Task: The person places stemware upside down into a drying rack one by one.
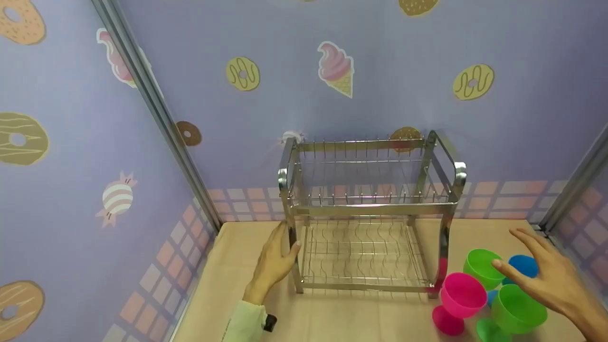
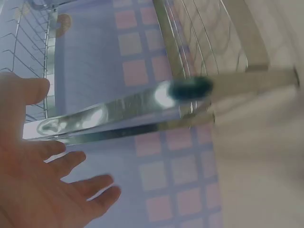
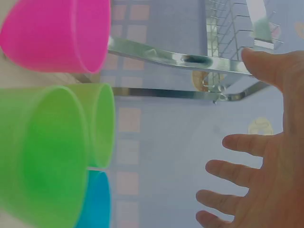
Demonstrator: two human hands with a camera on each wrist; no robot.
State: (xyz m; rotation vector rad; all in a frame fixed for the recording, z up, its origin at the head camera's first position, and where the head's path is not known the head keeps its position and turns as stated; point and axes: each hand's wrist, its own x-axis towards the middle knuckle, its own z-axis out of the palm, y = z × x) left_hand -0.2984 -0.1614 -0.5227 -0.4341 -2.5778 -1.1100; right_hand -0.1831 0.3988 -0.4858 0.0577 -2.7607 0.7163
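Observation:
A two-tier metal dish rack (image 1: 370, 209) stands on the table against the back wall. At its left front post is my left hand (image 1: 273, 261), thumb to one side of the metal and loosely spread fingers to the other. On the right stand plastic goblets: a pink one (image 1: 463, 297), a green one (image 1: 517, 308) in front, another green one (image 1: 480, 266) behind, and a blue one (image 1: 522, 267) partly hidden. Over them hovers my right hand (image 1: 551, 275), palm facing the rack, fingers spread and holding nothing. The right wrist view shows the goblets' open rims beside that hand.
A cloth-covered table (image 1: 237, 266) carries the rack and goblets. Patterned walls close in the back and both sides, with a metal corner post (image 1: 161, 114) on the left. The rack's upper tier (image 1: 370, 204) has upright wire prongs.

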